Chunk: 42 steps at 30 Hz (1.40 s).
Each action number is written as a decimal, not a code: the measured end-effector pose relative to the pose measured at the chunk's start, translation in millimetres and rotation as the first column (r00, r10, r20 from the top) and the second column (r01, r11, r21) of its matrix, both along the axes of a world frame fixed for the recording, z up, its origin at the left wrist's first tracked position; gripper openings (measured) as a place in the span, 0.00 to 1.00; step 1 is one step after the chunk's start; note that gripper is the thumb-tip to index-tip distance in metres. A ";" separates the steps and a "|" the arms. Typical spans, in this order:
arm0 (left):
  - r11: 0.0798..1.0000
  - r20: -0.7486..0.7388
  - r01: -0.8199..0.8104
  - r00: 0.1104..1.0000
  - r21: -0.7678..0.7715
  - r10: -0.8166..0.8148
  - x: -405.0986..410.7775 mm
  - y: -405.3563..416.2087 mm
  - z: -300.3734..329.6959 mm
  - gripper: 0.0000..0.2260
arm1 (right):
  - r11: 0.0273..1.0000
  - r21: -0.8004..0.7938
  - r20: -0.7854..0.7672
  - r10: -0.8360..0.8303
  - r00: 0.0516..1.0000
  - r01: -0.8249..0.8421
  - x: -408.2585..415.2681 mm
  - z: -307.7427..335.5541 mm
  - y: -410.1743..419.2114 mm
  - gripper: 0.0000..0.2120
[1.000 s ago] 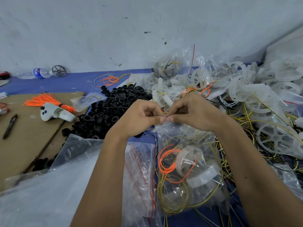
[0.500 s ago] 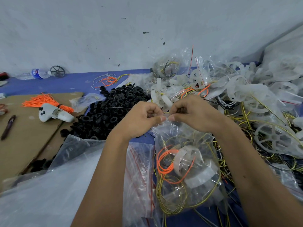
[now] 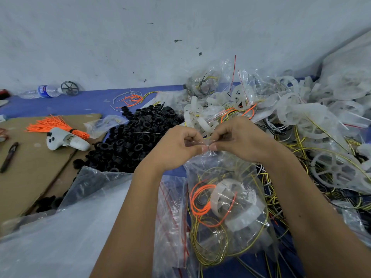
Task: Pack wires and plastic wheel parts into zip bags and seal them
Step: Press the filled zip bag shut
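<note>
Both hands pinch the top edge of a clear zip bag [image 3: 226, 199]. The left hand [image 3: 176, 146] and the right hand [image 3: 239, 140] meet thumb tip to thumb tip, with fingers curled over the bag's mouth. The strip looks pressed together there, but the fingers hide it, so I cannot tell if it is sealed.

The bag hangs down from the hands toward the person. Inside it sit a white plastic wheel [image 3: 230, 199], a loop of orange wire [image 3: 197, 199] and loops of yellow wire [image 3: 208, 245].

Just left of the bag lies a stack of empty zip bags [image 3: 172, 215] with red lines. A big clear plastic sheet [image 3: 60, 227] covers the near left corner.

Behind the left hand is a heap of black rings [image 3: 136, 135]. To the right is a large pile of white wheels [image 3: 313, 109], tangled with wires and bags.

On the brown cardboard [image 3: 30, 169] at left lie a bundle of orange ties [image 3: 52, 125], a white controller [image 3: 66, 140] and a pen [image 3: 9, 156]. A water bottle [image 3: 47, 90] lies by the wall.
</note>
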<state>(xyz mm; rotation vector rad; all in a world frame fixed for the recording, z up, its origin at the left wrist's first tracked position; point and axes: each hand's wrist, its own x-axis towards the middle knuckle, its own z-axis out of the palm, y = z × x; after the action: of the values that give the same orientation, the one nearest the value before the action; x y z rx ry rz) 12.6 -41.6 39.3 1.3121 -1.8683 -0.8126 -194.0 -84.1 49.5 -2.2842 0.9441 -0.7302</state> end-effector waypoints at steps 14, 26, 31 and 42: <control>0.998 0.059 -0.059 0.996 -0.029 0.060 9.2 -2.5 -4.7 0.03 | 0.990 -0.028 -0.035 -0.136 0.990 0.135 -23.2 5.4 -1.8 0.01; 0.989 0.139 -0.030 0.989 -0.142 0.050 -14.4 -7.1 1.9 0.06 | 0.995 0.042 0.016 -0.091 0.996 0.090 -23.1 5.7 -3.7 0.01; 0.993 0.149 -0.031 0.988 -0.114 0.048 -7.3 -6.3 3.2 0.07 | 0.994 0.009 0.047 -0.111 0.993 0.110 -27.7 7.0 -3.9 0.03; 0.988 0.019 -0.024 0.999 -0.152 0.027 -20.6 -7.0 2.2 0.03 | 0.998 0.029 0.116 -0.064 0.991 0.061 -22.0 8.9 -1.7 0.03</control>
<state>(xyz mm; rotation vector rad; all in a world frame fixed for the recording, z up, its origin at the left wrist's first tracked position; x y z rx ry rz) -8.0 -48.5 41.5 1.2507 -1.8862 -0.6322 -216.0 -85.9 58.4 -2.1725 0.9684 -0.8641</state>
